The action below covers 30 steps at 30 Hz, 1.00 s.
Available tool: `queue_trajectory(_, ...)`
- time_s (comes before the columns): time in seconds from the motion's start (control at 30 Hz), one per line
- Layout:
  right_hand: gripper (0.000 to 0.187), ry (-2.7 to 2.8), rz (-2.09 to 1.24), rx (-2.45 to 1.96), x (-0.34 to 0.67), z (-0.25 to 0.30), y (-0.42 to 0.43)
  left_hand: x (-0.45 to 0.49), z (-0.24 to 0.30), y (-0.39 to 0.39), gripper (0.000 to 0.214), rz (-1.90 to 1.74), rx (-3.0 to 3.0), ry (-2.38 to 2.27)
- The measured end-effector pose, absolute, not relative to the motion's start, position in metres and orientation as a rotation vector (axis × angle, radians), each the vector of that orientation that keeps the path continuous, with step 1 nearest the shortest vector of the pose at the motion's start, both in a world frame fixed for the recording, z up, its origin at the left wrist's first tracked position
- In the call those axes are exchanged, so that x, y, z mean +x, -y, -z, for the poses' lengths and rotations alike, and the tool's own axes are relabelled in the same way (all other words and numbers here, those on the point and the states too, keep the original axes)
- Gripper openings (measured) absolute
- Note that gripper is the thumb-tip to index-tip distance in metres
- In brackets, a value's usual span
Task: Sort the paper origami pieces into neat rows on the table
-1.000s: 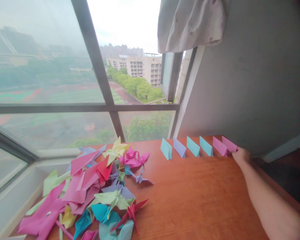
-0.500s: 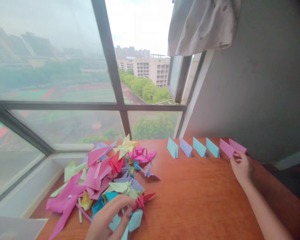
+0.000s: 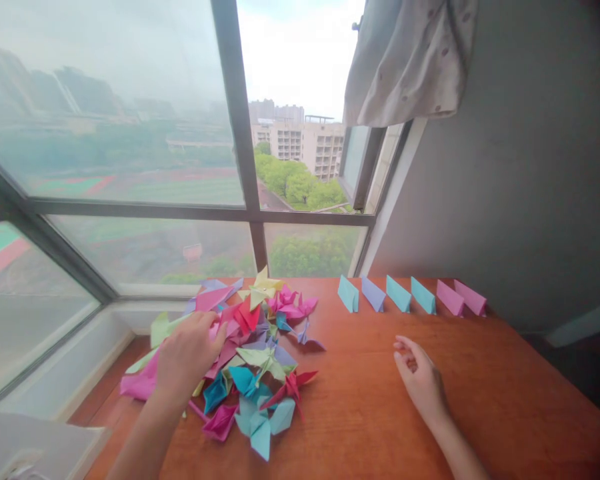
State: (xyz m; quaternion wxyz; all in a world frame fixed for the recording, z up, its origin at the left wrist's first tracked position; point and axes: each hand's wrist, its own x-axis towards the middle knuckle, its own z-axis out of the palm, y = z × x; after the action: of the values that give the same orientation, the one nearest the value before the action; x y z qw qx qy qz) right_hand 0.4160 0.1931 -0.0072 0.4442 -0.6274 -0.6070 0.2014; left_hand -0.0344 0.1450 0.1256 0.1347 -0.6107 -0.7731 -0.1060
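A heap of colourful folded paper figures [image 3: 253, 360] lies on the left part of the wooden table [image 3: 380, 420]. My left hand [image 3: 187, 353] rests on the heap's left side, fingers curled down onto pink paper; whether it grips a piece is hidden. My right hand [image 3: 420, 380] hovers just above the table's middle, fingers loosely apart and holding nothing. A row of several folded paper pieces [image 3: 411, 296] in blue, purple, teal and pink stands along the far edge, well beyond my right hand.
A large window [image 3: 130, 133] with a dark frame runs behind the table, with a white sill [image 3: 55, 373] at the left. A grey wall [image 3: 520, 167] closes the right side. A white curtain [image 3: 410, 60] is bunched at the top.
My right hand has drawn back from the pink piece at the row's right end to the table's middle. My left hand has moved up from the heap's front to its left side.
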Motion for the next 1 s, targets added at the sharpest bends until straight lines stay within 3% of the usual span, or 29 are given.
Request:
queue_trajectory(0.13,0.036,1.554,-0.53,-1.501,0.392,-0.009,-0.175,-0.031,-0.132,-0.141,0.028,0.266,-1.661,2.342)
queue_trajectory(0.33,0.028,1.655,-0.584,-1.322,0.341,-0.053,-0.146,0.0,-0.138,-0.107,0.021,0.67,-1.341,2.215)
queue_trajectory(0.6,0.021,1.746,-0.659,-1.074,0.279,-0.101,-0.104,0.104,-0.115,-0.088,0.016,1.081,-2.016,1.675)
queue_trajectory(0.73,0.029,1.699,-0.728,-1.256,0.283,-0.101,-0.104,0.141,-0.103,-0.088,0.023,1.07,-2.217,1.528)
queue_trajectory(0.9,0.036,1.633,-0.936,-1.375,0.305,-0.085,-0.108,0.165,-0.089,-0.09,0.01,0.958,-2.43,1.394)
queue_trajectory(1.0,0.037,1.663,-0.845,-1.462,0.321,-0.072,-0.113,0.173,-0.085,-0.091,0.009,0.942,-2.49,1.399)
